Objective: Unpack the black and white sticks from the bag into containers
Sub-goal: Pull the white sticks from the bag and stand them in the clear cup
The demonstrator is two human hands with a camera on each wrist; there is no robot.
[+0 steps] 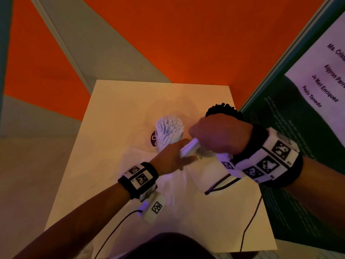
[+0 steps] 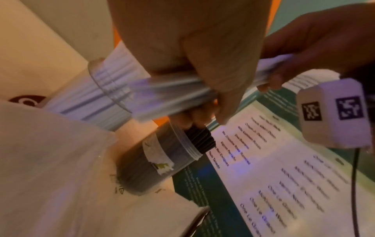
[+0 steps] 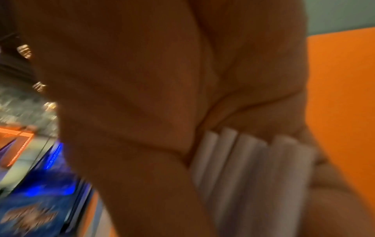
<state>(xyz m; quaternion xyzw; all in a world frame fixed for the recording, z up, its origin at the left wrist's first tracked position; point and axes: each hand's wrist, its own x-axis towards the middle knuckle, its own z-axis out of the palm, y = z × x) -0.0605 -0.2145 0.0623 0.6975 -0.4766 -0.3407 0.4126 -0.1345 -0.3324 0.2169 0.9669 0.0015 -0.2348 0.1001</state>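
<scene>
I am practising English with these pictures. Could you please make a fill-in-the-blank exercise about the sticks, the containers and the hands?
1. Both the left hand and the right hand grip one bundle of ____ sticks.
2. The clear container already holds sticks of the colour ____.
3. The black sticks stand in the ____ container, which bears a torn label.
4. Both containers stand on the ____ table.

Missing words: white; white; grey; white

A white table [image 1: 119, 101] stands on an orange and grey floor [image 1: 168, 43]. Off its right edge leans a dark green poster [image 1: 298, 128] bearing a white sheet of printed names [image 1: 324, 71].
</scene>
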